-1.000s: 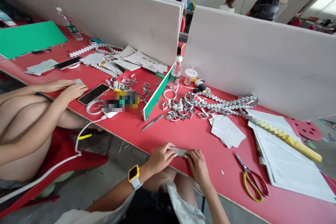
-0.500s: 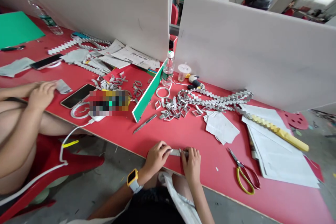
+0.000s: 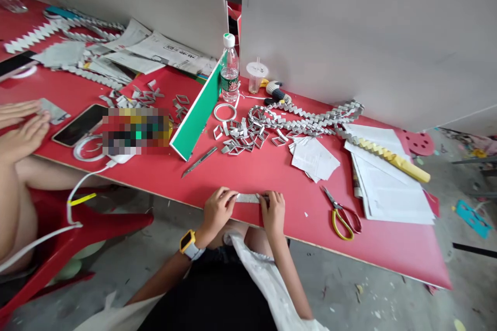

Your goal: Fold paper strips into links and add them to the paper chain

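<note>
Between my two hands, near the table's front edge, lies a narrow printed paper strip [image 3: 247, 198]. My left hand [image 3: 218, 211] pinches its left end, with a yellow-framed watch [image 3: 188, 241] on that wrist. Its right end is under the fingers of my right hand [image 3: 274, 212], which are closed on it. Ahead of my hands is a pile of folded paper links [image 3: 244, 137]. Behind the pile a woven paper chain [image 3: 310, 119] stretches to the right. Cut paper pieces [image 3: 315, 159] lie stacked to the right of the links.
Scissors [image 3: 341, 214] lie at my right, and a craft knife [image 3: 199, 162] lies ahead on the left. A green board [image 3: 200, 114] stands beside a water bottle [image 3: 230, 70]. Large paper sheets [image 3: 384, 186] cover the right side. Another person's hands [image 3: 23, 129] rest at far left.
The view has tilted down and turned to the right. More of the paper strip now shows flat between my hands. The other person's hands have come together over a paper piece.
</note>
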Action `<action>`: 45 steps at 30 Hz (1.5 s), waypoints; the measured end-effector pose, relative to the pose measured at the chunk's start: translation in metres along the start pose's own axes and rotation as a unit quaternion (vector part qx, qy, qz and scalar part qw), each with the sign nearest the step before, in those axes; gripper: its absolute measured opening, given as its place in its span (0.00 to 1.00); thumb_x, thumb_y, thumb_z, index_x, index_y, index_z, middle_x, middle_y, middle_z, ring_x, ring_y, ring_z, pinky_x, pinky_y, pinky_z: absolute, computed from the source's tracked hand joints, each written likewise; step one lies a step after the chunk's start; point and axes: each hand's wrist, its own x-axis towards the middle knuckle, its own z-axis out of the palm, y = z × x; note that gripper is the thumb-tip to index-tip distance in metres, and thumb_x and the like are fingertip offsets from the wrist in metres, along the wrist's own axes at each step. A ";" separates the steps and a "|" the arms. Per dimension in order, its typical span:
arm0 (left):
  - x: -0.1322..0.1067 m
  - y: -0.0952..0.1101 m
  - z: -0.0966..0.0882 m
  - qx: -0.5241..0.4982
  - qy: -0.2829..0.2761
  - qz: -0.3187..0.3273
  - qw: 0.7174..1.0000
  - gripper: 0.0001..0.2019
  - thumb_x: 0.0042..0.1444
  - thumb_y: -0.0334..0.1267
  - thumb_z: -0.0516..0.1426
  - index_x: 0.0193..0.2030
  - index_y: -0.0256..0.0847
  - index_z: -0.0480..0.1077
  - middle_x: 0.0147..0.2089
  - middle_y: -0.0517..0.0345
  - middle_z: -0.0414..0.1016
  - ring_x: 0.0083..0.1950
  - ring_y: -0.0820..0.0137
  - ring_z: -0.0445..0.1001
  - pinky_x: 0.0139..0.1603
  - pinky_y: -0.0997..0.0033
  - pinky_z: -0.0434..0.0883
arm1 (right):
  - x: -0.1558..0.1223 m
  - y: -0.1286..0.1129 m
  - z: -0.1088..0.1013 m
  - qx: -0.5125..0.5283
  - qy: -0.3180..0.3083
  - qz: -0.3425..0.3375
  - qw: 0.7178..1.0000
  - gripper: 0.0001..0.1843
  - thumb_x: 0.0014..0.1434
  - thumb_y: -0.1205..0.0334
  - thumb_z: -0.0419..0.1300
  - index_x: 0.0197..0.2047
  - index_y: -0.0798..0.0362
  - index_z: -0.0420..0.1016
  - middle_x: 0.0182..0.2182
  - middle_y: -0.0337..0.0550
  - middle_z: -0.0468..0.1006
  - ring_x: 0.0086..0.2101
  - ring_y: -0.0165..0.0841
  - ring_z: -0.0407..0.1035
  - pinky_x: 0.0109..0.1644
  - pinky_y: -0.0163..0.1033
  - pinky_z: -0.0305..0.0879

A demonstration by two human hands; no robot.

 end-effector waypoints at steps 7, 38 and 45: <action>0.005 0.006 0.000 0.022 -0.016 -0.019 0.999 0.10 0.61 0.39 0.49 0.38 0.41 0.70 0.35 0.54 0.72 0.38 0.68 0.71 0.39 0.71 0.67 | 0.002 -0.003 0.001 -0.043 -0.003 0.008 0.999 0.09 0.64 0.62 0.49 0.33 0.53 0.66 0.31 0.43 0.73 0.35 0.37 0.61 0.39 0.39 0.54; 0.005 0.003 -0.008 0.065 -0.018 0.050 0.996 0.17 0.57 0.25 0.48 0.47 0.48 0.69 0.44 0.53 0.68 0.46 0.65 0.67 0.43 0.63 0.63 | -0.024 0.014 -0.006 -0.150 0.001 -0.234 0.961 0.14 0.66 0.64 0.46 0.46 0.51 0.72 0.46 0.47 0.76 0.44 0.37 0.67 0.47 0.43 0.53; 0.014 0.006 -0.019 0.033 -0.129 0.160 0.978 0.07 0.56 0.33 0.54 0.42 0.42 0.68 0.41 0.57 0.70 0.44 0.66 0.67 0.43 0.64 0.62 | -0.002 0.011 -0.009 -0.118 -0.083 -0.247 0.958 0.13 0.64 0.70 0.46 0.43 0.51 0.69 0.38 0.43 0.75 0.39 0.34 0.63 0.45 0.40 0.51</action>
